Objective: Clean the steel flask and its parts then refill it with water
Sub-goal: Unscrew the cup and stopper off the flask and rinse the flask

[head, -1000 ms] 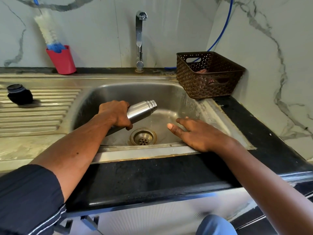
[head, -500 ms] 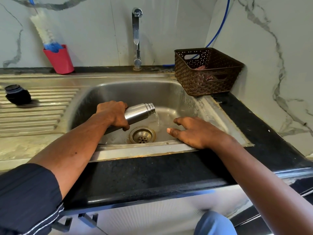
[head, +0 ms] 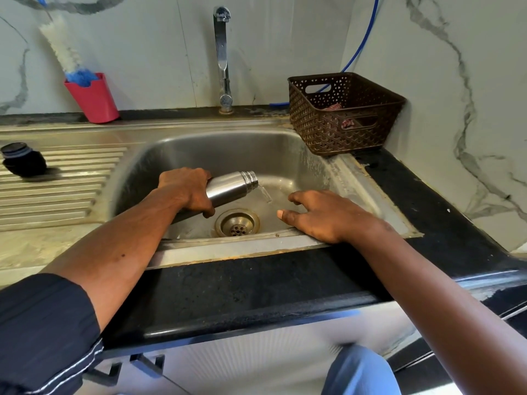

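My left hand [head: 186, 189] grips the steel flask [head: 232, 186] around its body and holds it tipped almost level over the sink basin [head: 228, 149]. The flask's open threaded mouth points right, and a thin stream of water [head: 265, 193] pours from it toward the drain [head: 237, 223]. My right hand [head: 319, 215] rests on the sink's front rim with its fingers spread and loosely bent, holding nothing. The flask's black cap [head: 22, 162] lies on the ribbed draining board at the far left. The tap [head: 224, 58] stands behind the basin with no water running from it.
A red cup [head: 94, 99] holding a white and blue bottle brush [head: 61, 49] stands at the back left against the wall. A brown plastic basket [head: 345, 112] with a cloth inside sits at the sink's back right corner. Black countertop [head: 427, 201] borders the sink in front and right.
The flask has tipped lower, and water now pours from its mouth. My right hand stays on the sink's front rim.
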